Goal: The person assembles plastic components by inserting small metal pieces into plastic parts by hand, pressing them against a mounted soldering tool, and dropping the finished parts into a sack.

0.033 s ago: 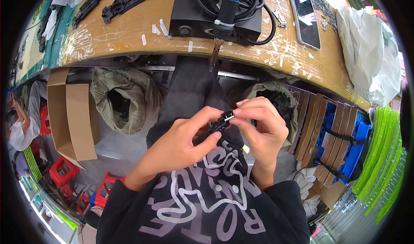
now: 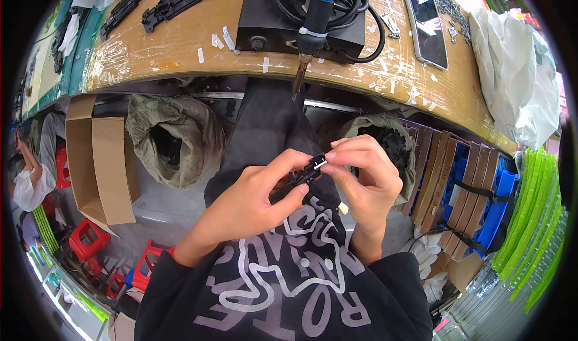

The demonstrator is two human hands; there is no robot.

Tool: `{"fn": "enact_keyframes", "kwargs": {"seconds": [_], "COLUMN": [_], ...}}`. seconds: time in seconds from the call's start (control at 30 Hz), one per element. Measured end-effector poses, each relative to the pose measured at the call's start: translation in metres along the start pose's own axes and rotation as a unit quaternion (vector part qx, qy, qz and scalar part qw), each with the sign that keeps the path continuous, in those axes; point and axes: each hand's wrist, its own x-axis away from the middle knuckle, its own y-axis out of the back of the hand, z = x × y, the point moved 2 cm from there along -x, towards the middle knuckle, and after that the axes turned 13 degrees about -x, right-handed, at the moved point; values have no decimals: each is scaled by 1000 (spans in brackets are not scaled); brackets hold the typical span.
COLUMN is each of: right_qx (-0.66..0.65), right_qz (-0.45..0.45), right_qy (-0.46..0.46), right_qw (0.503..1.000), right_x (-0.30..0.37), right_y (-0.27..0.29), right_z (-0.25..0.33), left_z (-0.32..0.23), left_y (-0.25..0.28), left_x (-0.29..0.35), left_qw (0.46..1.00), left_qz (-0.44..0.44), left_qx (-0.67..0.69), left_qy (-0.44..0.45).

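Observation:
Over my lap, my left hand is closed around a black plastic part, gripping it between thumb and fingers. Thumb and forefinger of my right hand pinch at the part's upper right end. A small whitish strip shows there, right at those fingertips; its exact kind I cannot make out. Much of the black part is hidden behind my left fingers. Beyond my hands, a soldering iron with a blue handle points its brown tip down past the table edge.
On the taped table are long black assemblies, a black box with coiled cable, a phone and a white plastic bag. Below stand sacks, a carton and red stools. Another person is far left.

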Motion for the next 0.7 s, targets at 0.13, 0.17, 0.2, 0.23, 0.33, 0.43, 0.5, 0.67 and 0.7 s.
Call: {"fn": "enact_keyframes", "kwargs": {"seconds": [0.13, 0.17, 0.2, 0.23, 0.33, 0.43, 0.5, 0.67, 0.7], "right_qx": [13, 19, 19, 23, 16, 12, 14, 1, 2], "right_qz": [-1, 0, 0, 0, -5, -11, -6, -2, -2], "right_qy": [3, 7, 6, 16, 9, -27, -44, -103, -104], "right_qw": [1000, 1000, 1000, 1000, 1000, 1000, 999, 995, 995], "right_x": [1, 1, 1, 1, 3, 2, 3, 5, 5], "right_y": [2, 2, 2, 2, 0, 0, -1, 1, 1], "right_z": [-2, -2, -3, -3, -6, -4, -5, -5, -5], "left_z": [-2, -2, -2, -2, 0, -4, 1, 4, 2], "left_y": [0, 1, 1, 1, 1, 4, 4, 1, 2], "left_x": [-1, -1, -2, -2, -3, -4, -4, -5, -5], "left_qw": [997, 997, 997, 996, 994, 986, 982, 967, 970], "left_qz": [-11, -11, -11, -11, -47, -27, -47, -82, -69], "left_qx": [-71, -71, -76, -81, -86, -154, -168, -198, -202], "left_qy": [-6, -6, -15, -24, -54, -49, -77, -135, -112]}}
